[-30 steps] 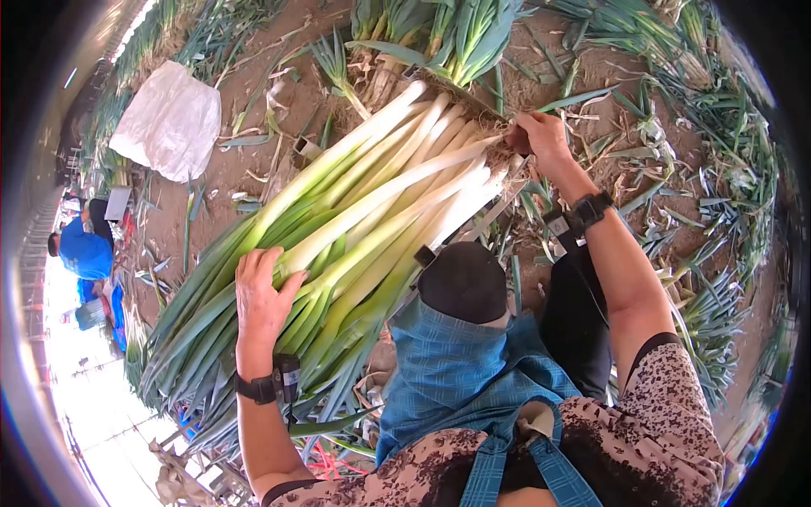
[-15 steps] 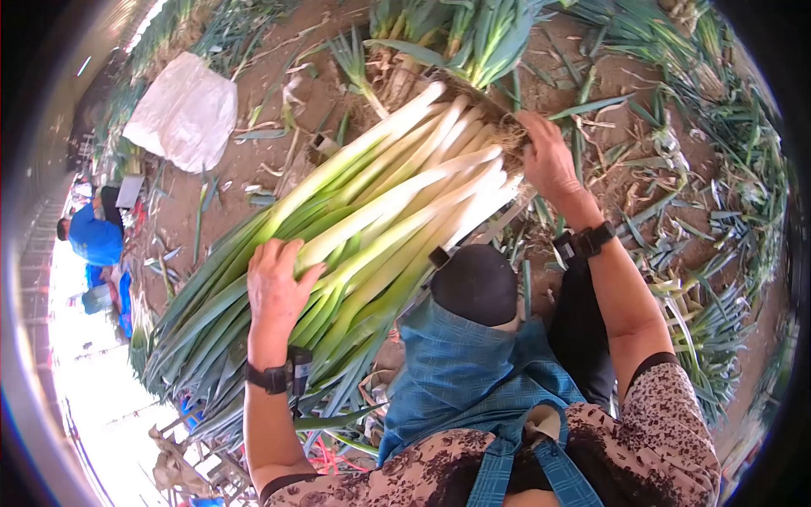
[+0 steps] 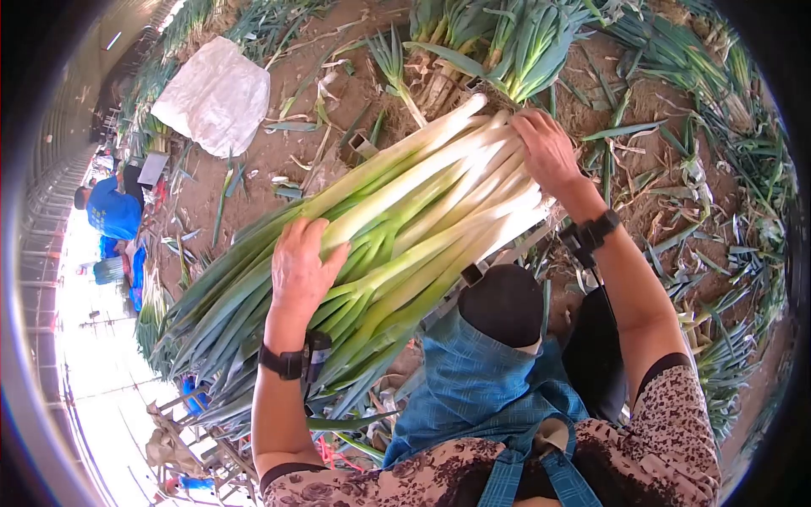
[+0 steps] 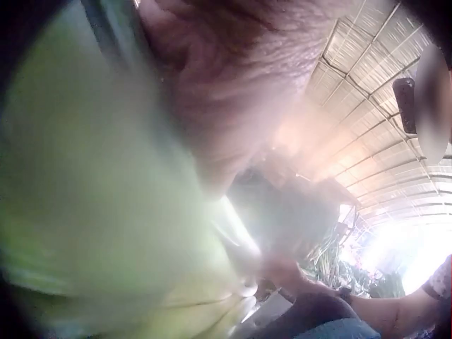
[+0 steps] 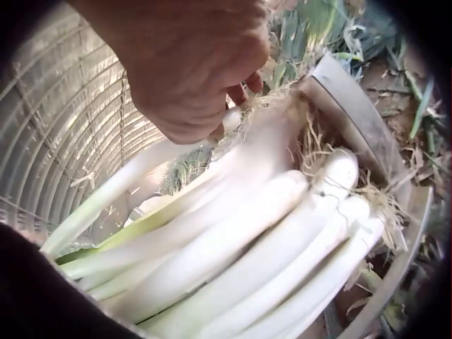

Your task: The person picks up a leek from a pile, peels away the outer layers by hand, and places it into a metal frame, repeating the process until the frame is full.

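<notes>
A thick pile of leeks [image 3: 456, 245] lies slanting across the front, white root ends at upper right and green leaves [image 3: 228, 304] at lower left. My left hand [image 3: 304, 266] grips one leek [image 3: 397, 194] where its white shaft turns green, thumb spread to one side. At its root end my right hand [image 3: 549, 152] pinches the same leek, shown close in the right wrist view, where the right hand [image 5: 205, 85] holds it above the others. Stringy roots [image 5: 321, 148] sit against a curved metal plate [image 5: 353, 113]. Blurred green leek [image 4: 106, 176] fills much of the left wrist view.
More leek bunches [image 3: 507, 42] stand beyond the pile, and others [image 3: 701, 68] lie at right. A white sack [image 3: 215, 97] lies on the soil at left. A person in blue [image 3: 114, 207] is farther left. Metal framing [image 3: 507, 258] shows beside my covered knee [image 3: 503, 304].
The gripped leek has moved toward the far side of the pile, both hands going with it. My right hand has turned over its root end. The head view has also shifted.
</notes>
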`<state>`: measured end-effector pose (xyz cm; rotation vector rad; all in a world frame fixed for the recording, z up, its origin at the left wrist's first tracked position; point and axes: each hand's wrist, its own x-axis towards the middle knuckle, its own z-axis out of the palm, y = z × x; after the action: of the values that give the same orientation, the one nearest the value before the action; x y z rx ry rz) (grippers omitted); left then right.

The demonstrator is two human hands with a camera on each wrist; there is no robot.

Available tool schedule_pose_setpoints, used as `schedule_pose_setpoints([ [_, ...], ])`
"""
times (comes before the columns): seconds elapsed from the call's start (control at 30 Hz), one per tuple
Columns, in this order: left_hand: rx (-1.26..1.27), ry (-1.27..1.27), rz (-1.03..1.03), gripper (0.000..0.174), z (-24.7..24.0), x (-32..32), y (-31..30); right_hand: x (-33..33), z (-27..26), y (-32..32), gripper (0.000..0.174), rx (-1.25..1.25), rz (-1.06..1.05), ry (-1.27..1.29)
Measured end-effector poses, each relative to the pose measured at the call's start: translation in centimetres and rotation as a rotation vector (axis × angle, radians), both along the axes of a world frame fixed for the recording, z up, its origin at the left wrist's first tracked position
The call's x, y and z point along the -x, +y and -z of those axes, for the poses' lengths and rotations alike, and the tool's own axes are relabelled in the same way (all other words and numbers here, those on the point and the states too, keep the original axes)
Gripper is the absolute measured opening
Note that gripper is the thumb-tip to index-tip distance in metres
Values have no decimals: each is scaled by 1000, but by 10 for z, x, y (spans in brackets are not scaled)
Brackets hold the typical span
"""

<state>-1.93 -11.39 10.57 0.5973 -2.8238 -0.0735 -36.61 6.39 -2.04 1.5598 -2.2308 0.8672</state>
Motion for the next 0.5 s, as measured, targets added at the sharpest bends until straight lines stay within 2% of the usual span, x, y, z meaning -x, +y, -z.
schedule_pose_setpoints([
  [0.27, -62, -33, -128, 44, 21, 9, -16, 21, 34, -63, 34, -117, -1, 15],
  [0.33, -51, -34, -166, 47, 19, 1, -14, 20, 45, -64, 41, -142, -37, -82],
  [0.4, -107, -7, -182, 46, 16, -7, -13, 18, 52, -66, 41, -104, -54, -61],
  [0.5, -33, -22, -137, 44, 12, -6, -19, 13, 54, -67, 44, -62, -51, -74],
])
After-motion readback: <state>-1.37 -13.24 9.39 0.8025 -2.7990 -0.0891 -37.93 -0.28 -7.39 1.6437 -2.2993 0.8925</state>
